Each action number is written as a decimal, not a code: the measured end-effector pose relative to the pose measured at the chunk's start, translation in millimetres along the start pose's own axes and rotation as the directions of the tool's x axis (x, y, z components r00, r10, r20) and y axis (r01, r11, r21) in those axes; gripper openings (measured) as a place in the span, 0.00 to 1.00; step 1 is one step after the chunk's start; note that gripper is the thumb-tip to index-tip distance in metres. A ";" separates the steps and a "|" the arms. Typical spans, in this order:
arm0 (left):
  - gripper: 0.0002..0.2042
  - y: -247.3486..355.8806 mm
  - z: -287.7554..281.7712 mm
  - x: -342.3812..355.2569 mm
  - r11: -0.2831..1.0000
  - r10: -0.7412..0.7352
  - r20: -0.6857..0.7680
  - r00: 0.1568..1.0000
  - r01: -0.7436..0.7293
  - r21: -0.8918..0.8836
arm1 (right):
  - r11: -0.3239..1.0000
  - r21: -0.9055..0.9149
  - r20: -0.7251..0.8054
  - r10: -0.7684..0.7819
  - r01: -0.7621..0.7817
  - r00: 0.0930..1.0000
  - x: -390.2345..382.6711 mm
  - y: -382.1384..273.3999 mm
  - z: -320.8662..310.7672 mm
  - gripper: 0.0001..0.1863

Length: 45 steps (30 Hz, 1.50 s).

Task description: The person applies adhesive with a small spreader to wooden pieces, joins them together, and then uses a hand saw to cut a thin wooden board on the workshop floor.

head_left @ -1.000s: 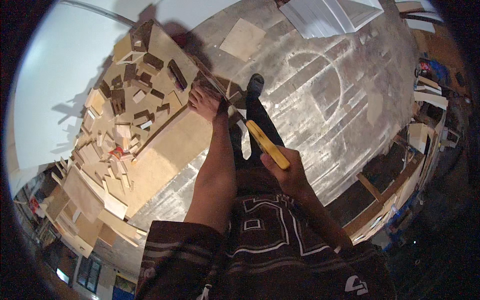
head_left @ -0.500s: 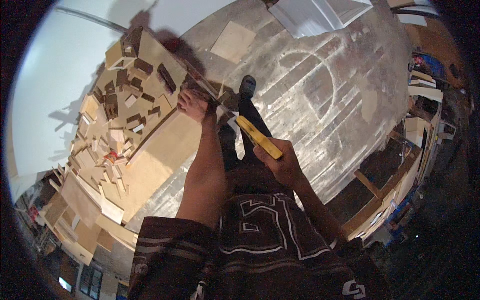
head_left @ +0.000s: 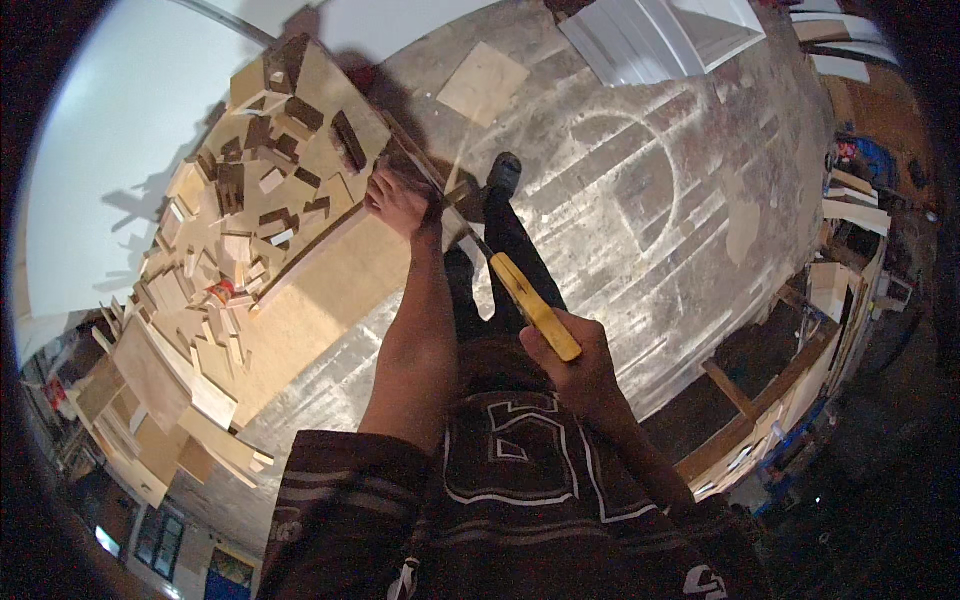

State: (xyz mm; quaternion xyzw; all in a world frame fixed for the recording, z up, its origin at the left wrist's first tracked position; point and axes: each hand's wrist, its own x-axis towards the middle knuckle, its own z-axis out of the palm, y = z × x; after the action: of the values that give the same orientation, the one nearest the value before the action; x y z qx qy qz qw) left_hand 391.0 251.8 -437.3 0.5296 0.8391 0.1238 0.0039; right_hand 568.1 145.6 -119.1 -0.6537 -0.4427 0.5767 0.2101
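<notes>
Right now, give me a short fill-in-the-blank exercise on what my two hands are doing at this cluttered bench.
1. The right hand grips a hand saw by its ____ handle.
2. The left hand presses on a flat ____ board.
3. Small wooden offcuts lie to the ____ of the left hand.

Missing words: yellow; wooden; left

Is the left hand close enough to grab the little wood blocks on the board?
Probably yes. The left hand already rests on the board at its edge, and the wood blocks lie just beside it with nothing between. The right hand is busy holding the saw.
</notes>
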 end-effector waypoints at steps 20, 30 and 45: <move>0.25 6.4 -8.0 8.8 0.999 0.012 -0.056 0.998 -0.015 -0.051 | 1.000 0.013 -0.008 0.027 -0.027 1.000 34.8 15.5 23.6 0.15; 0.28 0.9 -6.8 9.1 0.999 0.005 -0.023 1.000 -0.006 -0.048 | 0.998 0.056 -0.013 0.041 -0.040 0.999 41.2 16.5 28.7 0.15; 0.29 4.7 6.3 2.0 0.999 0.026 -0.077 0.997 -0.029 -0.043 | 0.999 -0.047 -0.013 0.013 -0.014 1.000 28.6 25.9 13.7 0.16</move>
State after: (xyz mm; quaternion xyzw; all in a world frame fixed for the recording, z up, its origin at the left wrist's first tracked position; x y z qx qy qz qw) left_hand 395.1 256.8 -442.1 0.5358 0.8283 0.1626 -0.0183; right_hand 562.3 152.4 -159.0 -0.6650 -0.4504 0.5635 0.1936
